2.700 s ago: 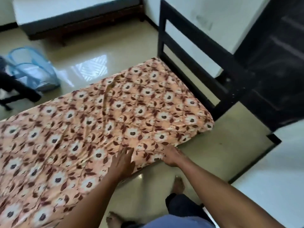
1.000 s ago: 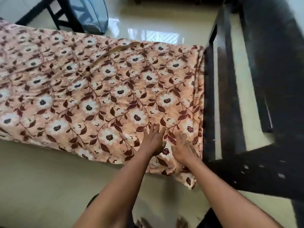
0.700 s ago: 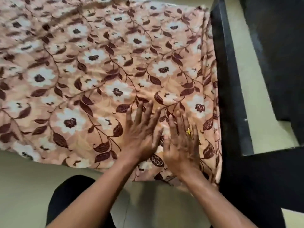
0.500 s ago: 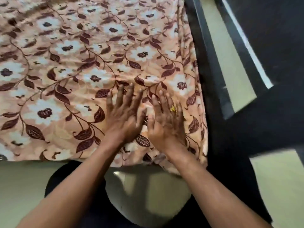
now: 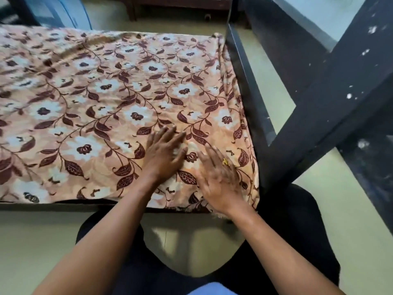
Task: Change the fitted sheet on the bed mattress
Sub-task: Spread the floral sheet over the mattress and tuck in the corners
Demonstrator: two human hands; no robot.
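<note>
Sheet (image 5: 106, 92) — under left hand (image 5: 163, 155), right hand (image 5: 219, 179).

Both hands (image 5: 189, 165) on sheet (image 5: 95, 107), bed frame (image 5: 246, 86) right of it

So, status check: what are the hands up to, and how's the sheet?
Left hand and right hand open, pressed flat on floral sheet near its corner. Sheet spread out, lightly wrinkled. Black bed frame runs beside that corner.
</note>
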